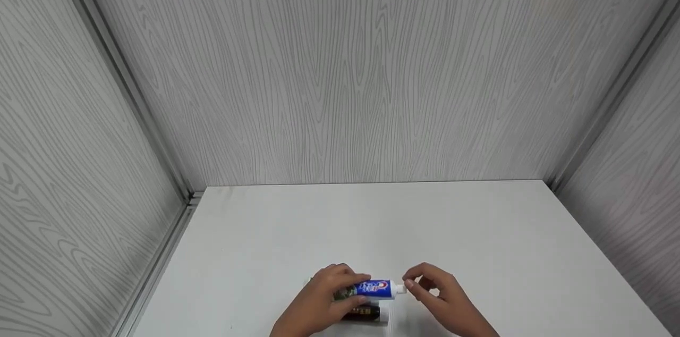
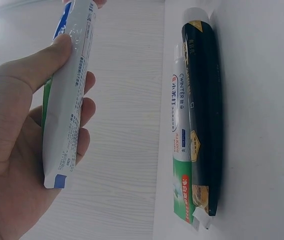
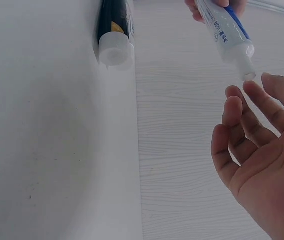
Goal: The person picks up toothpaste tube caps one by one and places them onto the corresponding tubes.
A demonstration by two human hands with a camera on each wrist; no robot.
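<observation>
My left hand [image 1: 324,294] grips a blue, white and green toothpaste tube [image 1: 374,288], fingers on one side and thumb on the other. In the left wrist view its printed white side [image 2: 72,100] shows, with the flat crimped end down by the palm. Its narrow white cap [image 3: 245,66] points toward my right hand [image 3: 262,135]. That hand's thumb and forefinger tips are right at the cap's end, with its fingers loosely bent and nothing held. Below the held tube lie a black toothpaste tube [image 2: 204,110] with a white cap and a slimmer white-and-green tube [image 2: 182,140], side by side.
The white tabletop [image 1: 372,230] carries the two lying tubes close to its near edge. Grey wood-grain panels stand around it: a back wall [image 1: 340,71], a left wall [image 1: 64,167] and a right wall [image 1: 632,183].
</observation>
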